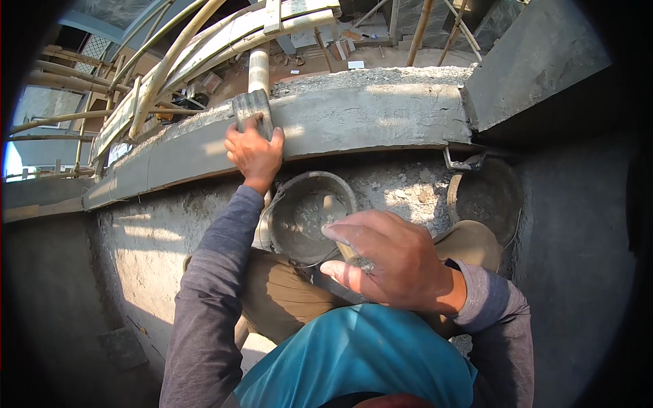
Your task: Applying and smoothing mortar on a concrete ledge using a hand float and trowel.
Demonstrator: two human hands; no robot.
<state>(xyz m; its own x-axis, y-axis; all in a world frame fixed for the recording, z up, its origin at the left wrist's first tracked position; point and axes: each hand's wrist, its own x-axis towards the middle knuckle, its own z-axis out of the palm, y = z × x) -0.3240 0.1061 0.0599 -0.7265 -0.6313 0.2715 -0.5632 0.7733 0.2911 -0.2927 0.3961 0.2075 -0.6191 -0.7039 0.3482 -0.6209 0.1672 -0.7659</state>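
My left hand [255,151] reaches forward, its fingers curled over a grey ridged block [252,111] that rests against the grey plastered ledge [367,119]. Closer to me, my right hand [398,257] is curled in front of my body, above my knees. Between its thumb and fingers shows a short piece of a yellowish wooden handle [349,253]; the rest of that tool is hidden. Just beyond this hand stands a dark bucket [277,216] with wet grey mortar on its bottom and walls.
A second mortar-smeared bucket [511,187] stands at the right, a bent metal piece [464,163] by its rim. Bamboo poles [160,68] form scaffolding past the ledge, with ground far below. Grey walls [571,204] rise at the right. Rubble [422,197] lies under the ledge.
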